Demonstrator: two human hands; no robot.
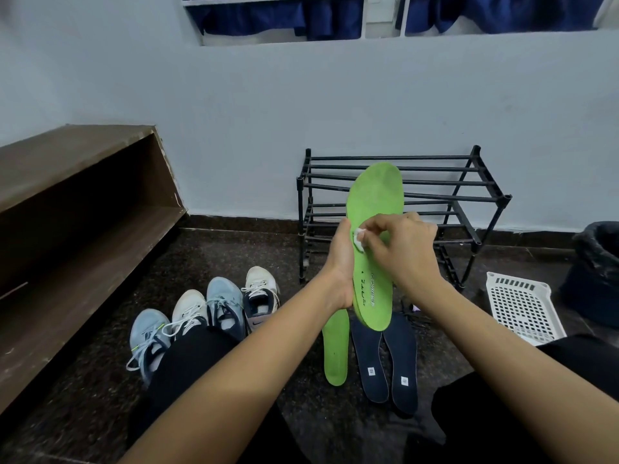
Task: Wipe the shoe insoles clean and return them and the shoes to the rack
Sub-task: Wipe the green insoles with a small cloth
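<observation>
Left hand [340,262] gripping 1 green insole [375,195], right hand [402,249] pinching 1 wipe [359,236] against it, 3 floor insoles [370,356], 4 shoes [222,303]

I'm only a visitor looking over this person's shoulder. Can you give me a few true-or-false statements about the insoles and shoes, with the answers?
1. The left hand holds a green insole up on end. True.
2. The right hand rubs it with a blue sponge. False: its fingers pinch a small white wipe against the insole.
3. Two dark insoles lie on the floor. True.
4. The shoes are on the rack. False: four shoes stand on the floor, and the rack bears none.
5. Both green insoles are in the hands. False: the second green insole lies on the floor.
</observation>
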